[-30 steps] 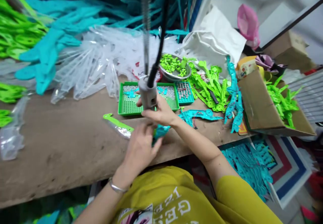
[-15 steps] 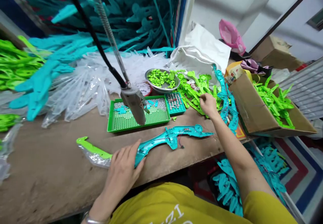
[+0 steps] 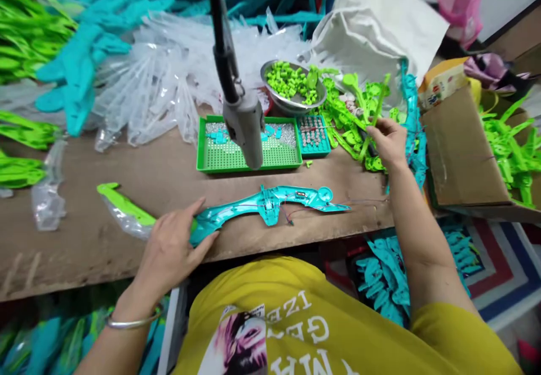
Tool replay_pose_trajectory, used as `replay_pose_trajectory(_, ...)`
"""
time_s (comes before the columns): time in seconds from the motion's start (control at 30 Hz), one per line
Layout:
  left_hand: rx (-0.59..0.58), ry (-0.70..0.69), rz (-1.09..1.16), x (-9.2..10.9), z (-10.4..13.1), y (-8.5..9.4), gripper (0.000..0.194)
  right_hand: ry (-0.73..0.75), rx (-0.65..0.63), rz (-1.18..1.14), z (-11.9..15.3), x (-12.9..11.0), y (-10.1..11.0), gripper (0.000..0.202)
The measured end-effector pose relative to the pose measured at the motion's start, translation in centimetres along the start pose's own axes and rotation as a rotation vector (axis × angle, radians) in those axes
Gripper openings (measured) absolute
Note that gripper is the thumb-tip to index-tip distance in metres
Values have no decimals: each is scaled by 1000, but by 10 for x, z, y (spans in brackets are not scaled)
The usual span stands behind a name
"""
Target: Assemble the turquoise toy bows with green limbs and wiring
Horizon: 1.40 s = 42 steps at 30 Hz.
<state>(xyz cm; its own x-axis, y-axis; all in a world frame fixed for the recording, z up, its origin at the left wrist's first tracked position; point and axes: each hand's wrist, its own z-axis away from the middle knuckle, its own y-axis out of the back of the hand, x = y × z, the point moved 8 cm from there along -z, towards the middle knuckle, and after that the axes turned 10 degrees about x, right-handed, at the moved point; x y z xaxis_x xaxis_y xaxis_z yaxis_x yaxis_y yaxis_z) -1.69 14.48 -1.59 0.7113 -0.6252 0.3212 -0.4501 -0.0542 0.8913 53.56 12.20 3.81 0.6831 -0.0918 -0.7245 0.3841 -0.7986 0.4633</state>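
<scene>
A long teal plastic shell (image 3: pixel 245 203) with thin wires lies on the brown table. My left hand (image 3: pixel 175 240) is wrapped over its left end, where a lime green and clear plastic piece (image 3: pixel 129 209) joins on. At the right, my right hand (image 3: pixel 387 141) pinches a slim lime green part (image 3: pixel 380 100), raised at the edge of a pile of lime green parts (image 3: pixel 344 130). The fingertips of that hand are partly hidden by the part.
A grey electric screwdriver (image 3: pixel 245 127) hangs over a green tray (image 3: pixel 249 164) of screws. Behind are a metal bowl (image 3: pixel 291 105) of green pieces and clear plastic parts (image 3: pixel 156 76). A cardboard box (image 3: pixel 454 150) stands at the right.
My right hand has taken hold of a slim green part and lifted its upper end from the pile. The camera view has tilted down, and my left hand remains on the shell's left end.
</scene>
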Motion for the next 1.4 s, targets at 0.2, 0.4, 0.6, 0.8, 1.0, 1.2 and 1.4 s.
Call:
replay_pose_trajectory(0.2, -41, 63, -37, -24, 9, 9, 68, -185, 30, -302, 48, -42, 31, 36)
replay_pose_trajectory(0.4, -10, -5, -57, -19, 9, 11, 64, -783, -397, -386, 151, -39, -20, 58)
replay_pose_trajectory(0.6, -9, 4, -35, -12, 7, 5, 61, -925, -373, -439, 158, -12, -32, 64)
replay_pose_trajectory(0.8, -20, 24, -26, -4, 7, -1, 62, -1047, -483, -335, 172, -4, -27, 52)
replay_pose_trajectory(1.0, -32, 46, -5, 6, 5, -7, 60, -1067, -531, -238, 176, -1, -12, 41)
replay_pose_trajectory(1.2, -49, 48, 22, 16, 2, -15, 60, -981, -629, -184, 170, 5, -2, 49)
replay_pose_trajectory(1.4, 8, -4, 37, 33, -9, -7, 63, -873, -603, -136, 159, 6, -1, 52)
